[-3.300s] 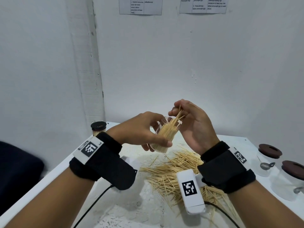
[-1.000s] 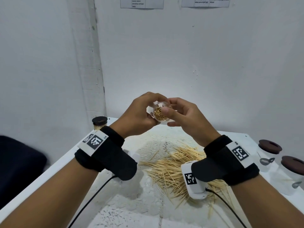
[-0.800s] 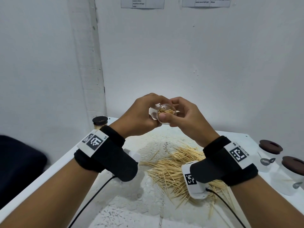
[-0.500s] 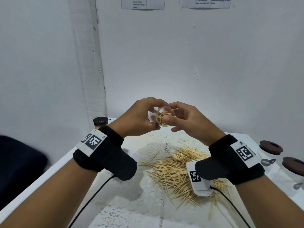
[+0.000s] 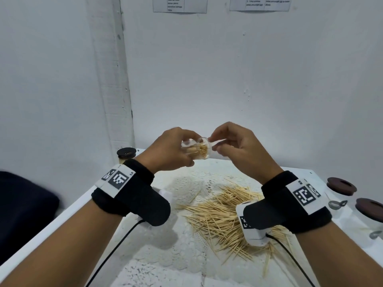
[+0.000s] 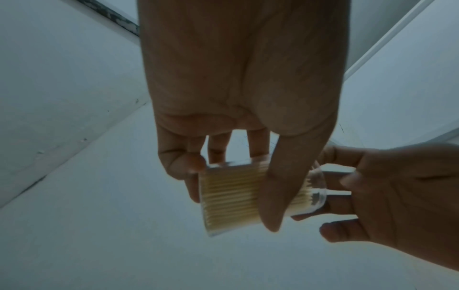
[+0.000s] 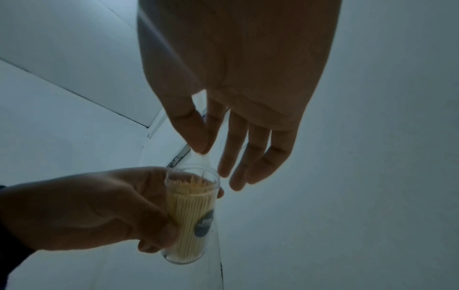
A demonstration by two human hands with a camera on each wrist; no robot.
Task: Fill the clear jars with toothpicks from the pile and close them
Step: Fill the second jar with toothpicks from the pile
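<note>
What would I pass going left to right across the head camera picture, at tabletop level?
Dark-lidded jar of toothpicks → left hand → clear jar it holds → right hand → brown-lidded jar → second brown-lidded jar at the right edge.

We face a plain white wall (image 5: 248, 79) with two printed paper sheets (image 5: 179, 4) taped near the top. A white pillar (image 5: 109, 75) rises on our left. Below stands a white table (image 5: 68, 210), with a dark seat (image 5: 22, 208) beside its left edge.
</note>
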